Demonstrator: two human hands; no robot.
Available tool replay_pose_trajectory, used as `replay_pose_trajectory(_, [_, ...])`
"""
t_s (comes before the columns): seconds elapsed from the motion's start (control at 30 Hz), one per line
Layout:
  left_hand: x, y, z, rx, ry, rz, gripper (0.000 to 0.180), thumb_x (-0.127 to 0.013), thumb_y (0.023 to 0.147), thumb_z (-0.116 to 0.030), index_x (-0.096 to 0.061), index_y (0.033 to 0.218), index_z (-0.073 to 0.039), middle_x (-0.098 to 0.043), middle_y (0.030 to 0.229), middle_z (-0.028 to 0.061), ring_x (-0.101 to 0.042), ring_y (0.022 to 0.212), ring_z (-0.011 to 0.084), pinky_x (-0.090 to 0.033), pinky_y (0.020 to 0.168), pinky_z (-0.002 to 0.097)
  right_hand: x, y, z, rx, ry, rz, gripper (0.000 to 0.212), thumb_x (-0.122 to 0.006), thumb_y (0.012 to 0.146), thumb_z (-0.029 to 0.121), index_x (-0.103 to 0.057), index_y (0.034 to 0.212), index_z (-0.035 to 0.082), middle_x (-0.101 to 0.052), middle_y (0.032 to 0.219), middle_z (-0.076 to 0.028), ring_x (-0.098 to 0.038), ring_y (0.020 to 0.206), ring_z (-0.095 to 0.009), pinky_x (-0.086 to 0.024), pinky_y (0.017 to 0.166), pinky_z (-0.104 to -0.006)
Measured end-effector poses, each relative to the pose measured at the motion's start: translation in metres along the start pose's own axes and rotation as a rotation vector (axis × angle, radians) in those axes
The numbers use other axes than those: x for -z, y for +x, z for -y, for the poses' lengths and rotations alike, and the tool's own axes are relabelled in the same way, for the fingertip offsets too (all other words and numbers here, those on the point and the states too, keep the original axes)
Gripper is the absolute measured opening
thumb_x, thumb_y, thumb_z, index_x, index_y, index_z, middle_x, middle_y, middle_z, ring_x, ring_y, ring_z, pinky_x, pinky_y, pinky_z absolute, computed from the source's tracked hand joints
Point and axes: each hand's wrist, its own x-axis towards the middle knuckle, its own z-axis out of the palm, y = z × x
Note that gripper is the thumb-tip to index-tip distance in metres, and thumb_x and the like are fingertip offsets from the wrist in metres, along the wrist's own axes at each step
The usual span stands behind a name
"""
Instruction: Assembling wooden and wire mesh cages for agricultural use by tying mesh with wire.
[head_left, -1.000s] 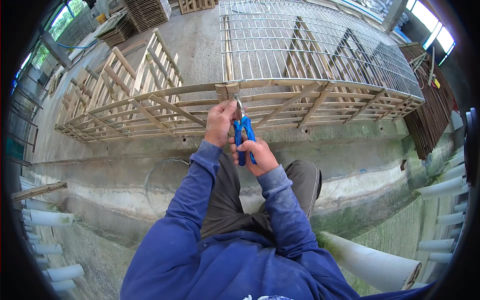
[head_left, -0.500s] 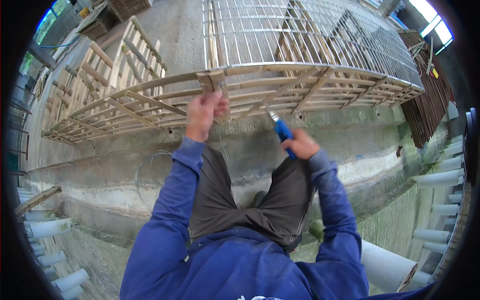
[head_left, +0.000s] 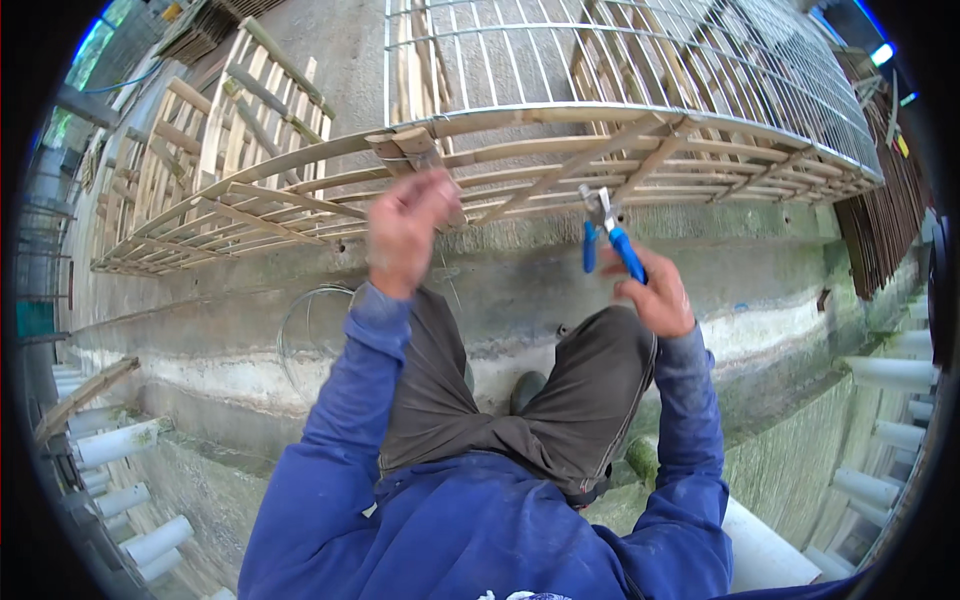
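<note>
Concrete floor: a grey, rough-surfaced slab (head_left: 355, 70), reaching back behind the work and ending at the front in a raised edge.
Near the edge: a long slatted wooden frame (head_left: 652, 160) stands on the slab, its front side running along the rim.
On the frame: a wire mesh panel (head_left: 790, 80) lies flat across the top, on the right part only.
Left: upright slatted pieces (head_left: 245, 110) – pale wood, set behind the front rail.
Far left: stacked wooden slats (head_left: 200, 30) rest on the slab.
Right: long dark brown strips (head_left: 870, 240) lie side by side – their near ends at the slab's edge.
</note>
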Motion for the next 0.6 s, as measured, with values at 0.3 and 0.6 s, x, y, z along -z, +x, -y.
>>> replay_pose_trajectory(0.3, [-0.029,-0.063,0.037,0.136,-0.326,0.233,0.04,-0.057,0.094,-0.04,-0.057,0.107,-0.002,-0.06,0.069,0.0026,-0.052,0.054,0.0066,-0.041,0.049,0.0214,-0.091,0.021,0.095,-0.282,0.514,0.259,0.015,-0.053,0.077,0.002,-0.061,0.09,-0.001,-0.06,0.074,-0.005,-0.047,0.052,-0.008,-0.035,0.046,-0.0215])
replay_pose_trajectory(0.6, [-0.009,-0.055,0.031,0.123,-0.282,0.065,0.039,-0.054,0.095,-0.043,-0.055,0.088,-0.005,-0.044,0.052,-0.0042,-0.041,0.041,0.0041,-0.031,0.037,0.0214,-0.124,0.039,0.098,-0.224,0.359,0.22,0.007,-0.052,0.073,0.001,-0.055,0.079,0.0,-0.049,0.061,-0.001,-0.04,0.045,-0.006,-0.029,0.04,-0.0226])
